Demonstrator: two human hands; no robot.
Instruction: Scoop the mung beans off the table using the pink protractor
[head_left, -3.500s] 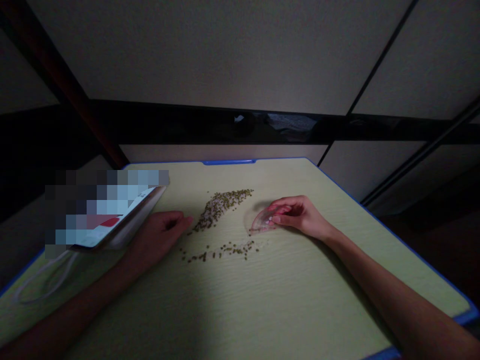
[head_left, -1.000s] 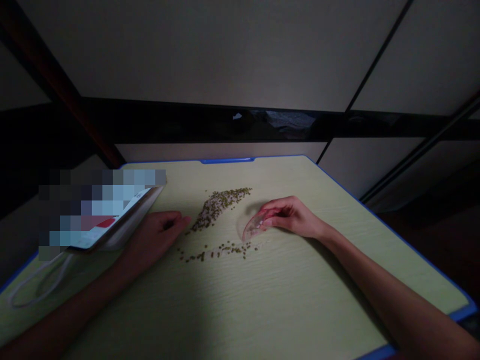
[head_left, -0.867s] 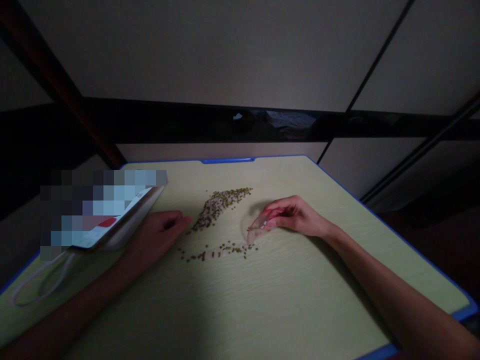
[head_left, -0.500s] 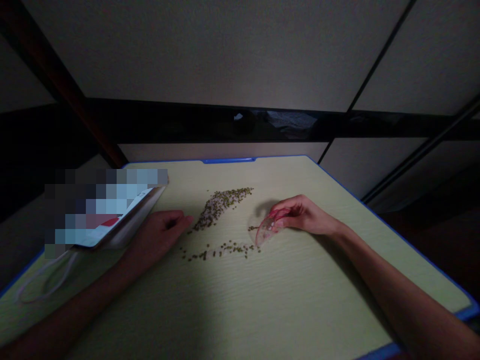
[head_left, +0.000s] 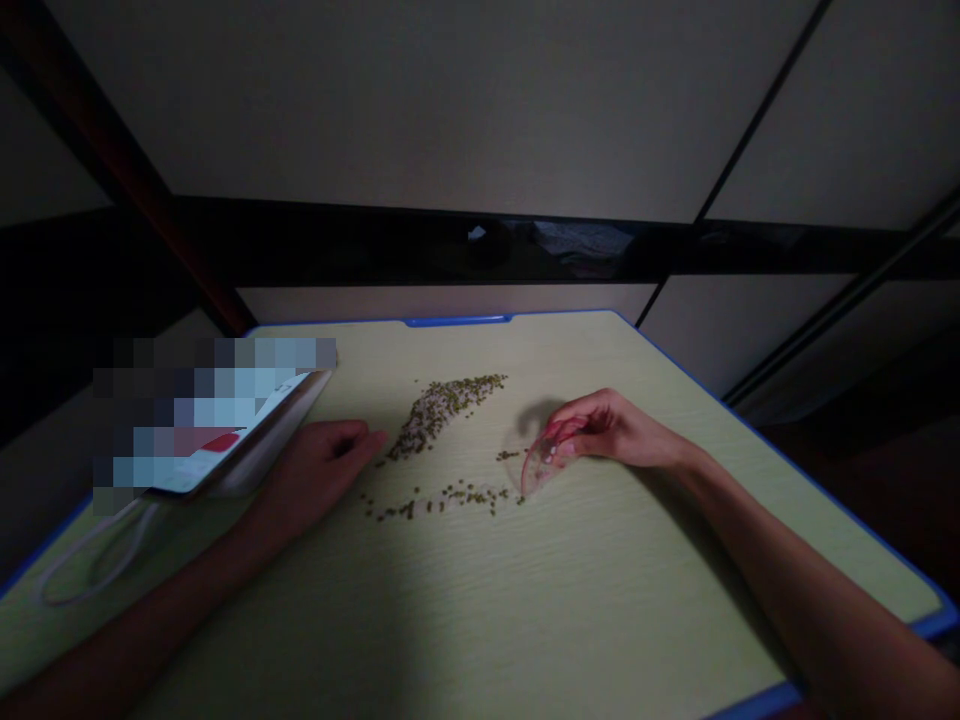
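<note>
At the far left of the pale desk (head_left: pixel 420 620), a white strap (head_left: pixel 52 580) lies in a loop below a device with a lit screen (head_left: pixel 202 465) (much of it is blurred out by coarse squares). The device sits tilted, with a pale cover (head_left: pixel 277 440) under its near edge. Just beside it, the left hand (head_left: pixel 322 460) rests on the desk, its fingers curled into a loose fist and its thumb pointing right (nothing shows in its grasp). The thumb tip is near the lower end of a heap of small greenish grains (head_left: pixel 442 405), which stretches away up to the right. Nearer the wearer, a thin, uneven row of grains (head_left: pixel 450 498) runs across the desk, apart from the heap. Farther right, a few stray grains (head_left: pixel 508 456) lie between the heap and the right hand (head_left: pixel 611 430). That hand pinches a clear, red-marked piece (head_left: pixel 541 462) between thumb and fingers, holding it tilted, with its lower edge by the right end of the row (whether it touches the desk, I cannot tell).
</note>
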